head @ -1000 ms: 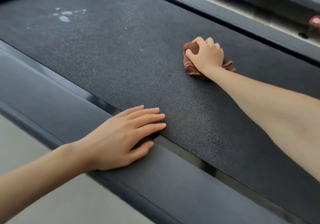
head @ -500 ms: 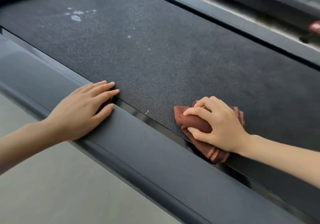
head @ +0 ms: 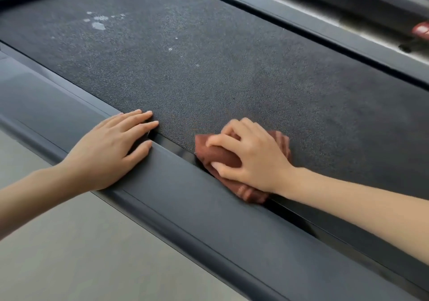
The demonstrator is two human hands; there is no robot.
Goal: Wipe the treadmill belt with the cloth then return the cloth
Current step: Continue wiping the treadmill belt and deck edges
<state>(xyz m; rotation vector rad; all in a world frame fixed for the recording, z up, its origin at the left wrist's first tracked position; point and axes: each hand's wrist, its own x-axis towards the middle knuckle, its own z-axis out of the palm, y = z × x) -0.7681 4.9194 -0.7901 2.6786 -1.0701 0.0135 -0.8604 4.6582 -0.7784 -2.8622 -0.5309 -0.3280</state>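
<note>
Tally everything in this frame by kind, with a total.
Hands: 2, left hand flat on the side rail, right hand pressing the cloth
Cloths: 1, brown cloth
Treadmill belts: 1, belt with white marks
Red objects: 1, top right, unclear
Total: 5

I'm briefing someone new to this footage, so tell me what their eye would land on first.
First, the right hand bunching a crumpled reddish-brown cloth in its grip, low at centre right, at the near edge of the textured black treadmill belt. Next, the left hand lying flat and open on the smooth dark grey side rail. Then the pale whitish smudges on the belt, far upper left.
</note>
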